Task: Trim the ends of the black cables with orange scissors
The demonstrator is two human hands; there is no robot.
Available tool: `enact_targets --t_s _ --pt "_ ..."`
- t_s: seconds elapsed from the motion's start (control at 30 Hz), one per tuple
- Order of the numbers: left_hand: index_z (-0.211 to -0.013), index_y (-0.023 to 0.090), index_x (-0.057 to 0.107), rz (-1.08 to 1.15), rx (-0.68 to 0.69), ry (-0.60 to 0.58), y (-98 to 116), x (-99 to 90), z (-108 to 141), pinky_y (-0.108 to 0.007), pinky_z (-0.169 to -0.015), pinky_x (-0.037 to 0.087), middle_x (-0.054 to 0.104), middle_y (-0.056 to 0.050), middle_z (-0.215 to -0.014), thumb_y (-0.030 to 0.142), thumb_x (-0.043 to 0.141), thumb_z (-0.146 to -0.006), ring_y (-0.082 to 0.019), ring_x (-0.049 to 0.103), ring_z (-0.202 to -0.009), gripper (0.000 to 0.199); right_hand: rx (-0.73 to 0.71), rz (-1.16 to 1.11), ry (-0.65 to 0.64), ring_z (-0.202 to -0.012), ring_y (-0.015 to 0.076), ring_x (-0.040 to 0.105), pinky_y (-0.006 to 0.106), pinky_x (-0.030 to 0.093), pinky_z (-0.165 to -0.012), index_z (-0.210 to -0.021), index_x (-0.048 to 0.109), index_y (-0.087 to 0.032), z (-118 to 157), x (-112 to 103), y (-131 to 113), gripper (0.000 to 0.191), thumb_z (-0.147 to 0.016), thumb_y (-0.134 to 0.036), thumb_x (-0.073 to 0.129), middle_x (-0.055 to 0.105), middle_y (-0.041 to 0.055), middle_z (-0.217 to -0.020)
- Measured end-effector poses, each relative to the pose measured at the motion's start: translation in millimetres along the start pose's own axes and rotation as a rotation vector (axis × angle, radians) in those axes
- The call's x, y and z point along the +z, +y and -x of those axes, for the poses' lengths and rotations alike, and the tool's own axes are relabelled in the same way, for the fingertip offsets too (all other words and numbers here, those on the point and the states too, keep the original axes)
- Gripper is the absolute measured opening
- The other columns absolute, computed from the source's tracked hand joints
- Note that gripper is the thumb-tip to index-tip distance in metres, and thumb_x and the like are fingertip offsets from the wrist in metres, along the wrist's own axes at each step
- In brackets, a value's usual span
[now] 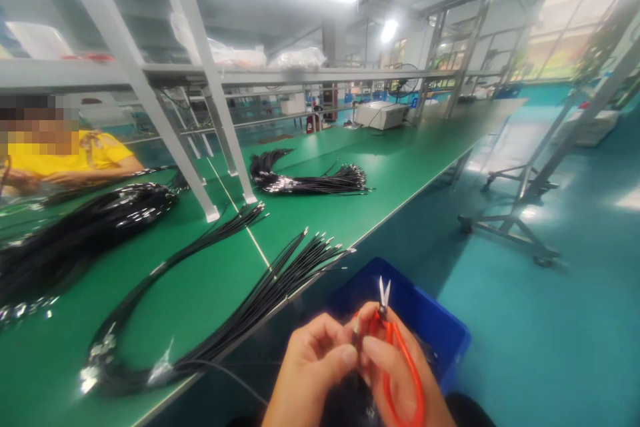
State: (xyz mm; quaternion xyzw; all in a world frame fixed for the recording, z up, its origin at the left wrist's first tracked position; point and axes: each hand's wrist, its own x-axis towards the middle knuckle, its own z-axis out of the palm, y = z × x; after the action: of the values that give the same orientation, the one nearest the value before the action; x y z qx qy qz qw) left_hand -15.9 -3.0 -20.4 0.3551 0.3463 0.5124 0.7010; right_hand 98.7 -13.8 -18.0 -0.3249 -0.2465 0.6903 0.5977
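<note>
My left hand [320,360] is closed in a pinch, its thumb and index finger on a small dark piece too blurred to name. Touching the same spot, my right hand [400,363] is closed around scissors with orange handles [415,377]. The scissor blades point up and stand slightly apart. Both hands are in front of the table edge, over a blue bin [445,327]. A curved bundle of black cables [260,293] lies on the green table [200,287] to the left, with one loose cable running toward my left hand.
Another cable bundle [315,183] lies farther back, and a large black pile [90,227] is at left near a person in a yellow shirt [100,153]. Shelf posts [213,60] rise from the table. A wheeled frame [515,227] stands right.
</note>
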Motion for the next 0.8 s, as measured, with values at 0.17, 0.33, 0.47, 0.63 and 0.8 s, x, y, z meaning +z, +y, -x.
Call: enact_targets --t_s 0.17,0.33,0.47,0.63,0.8 --pt "-0.059 0.013 0.057 -0.069 -0.019 -0.002 6 -3.7 -1 -0.018 -0.052 0.032 0.060 0.000 -0.054 0.031 0.081 -0.061 -0.008 0.046 -0.053 0.029 0.062 -0.072 -0.001 -0.062 0.0124 0.050 0.022 0.042 -0.058 -0.079 0.065 -0.022 -3 5 -2 0.018 -0.067 -0.029 0.077 0.060 -0.0008 -0.068" --pt "-0.062 0.014 0.057 -0.086 -0.052 0.002 11 -6.4 -1 -0.018 -0.050 0.027 0.059 0.001 -0.055 0.031 0.078 -0.064 -0.007 0.040 -0.050 0.027 0.041 -0.079 -0.025 -0.068 0.0136 0.050 0.023 0.043 -0.064 -0.082 0.064 -0.022 1 12 -4 0.020 -0.065 -0.021 0.075 0.060 -0.0007 -0.074" --pt "-0.063 0.014 0.057 -0.071 -0.075 -0.020 13 -5.9 1 -0.018 -0.049 0.026 0.060 0.000 -0.056 0.033 0.077 -0.065 -0.007 0.042 -0.051 0.027 0.074 -0.131 -0.018 -0.064 0.0115 0.048 0.024 0.042 -0.065 -0.082 0.066 -0.021 1 10 -4 0.018 -0.065 -0.020 0.072 0.060 -0.0008 -0.075" --pt "-0.064 0.014 0.057 -0.104 -0.075 -0.023 11 -8.7 2 -0.019 -0.050 0.027 0.061 -0.001 -0.058 0.035 0.076 -0.066 -0.009 0.044 -0.053 0.028 0.093 -0.144 0.029 -0.060 0.0107 0.046 0.023 0.042 -0.062 -0.082 0.068 -0.021 0 9 -6 0.021 -0.063 -0.023 0.076 0.060 -0.0004 -0.073" --pt "-0.061 0.015 0.056 -0.143 -0.032 -0.015 6 -8.7 0 -0.021 -0.053 0.032 0.063 -0.002 -0.060 0.035 0.078 -0.063 -0.011 0.049 -0.056 0.030 0.093 -0.070 0.090 -0.061 0.0118 0.049 0.022 0.043 -0.061 -0.085 0.067 -0.021 1 12 -6 0.023 -0.066 -0.029 0.078 0.059 -0.0005 -0.066"
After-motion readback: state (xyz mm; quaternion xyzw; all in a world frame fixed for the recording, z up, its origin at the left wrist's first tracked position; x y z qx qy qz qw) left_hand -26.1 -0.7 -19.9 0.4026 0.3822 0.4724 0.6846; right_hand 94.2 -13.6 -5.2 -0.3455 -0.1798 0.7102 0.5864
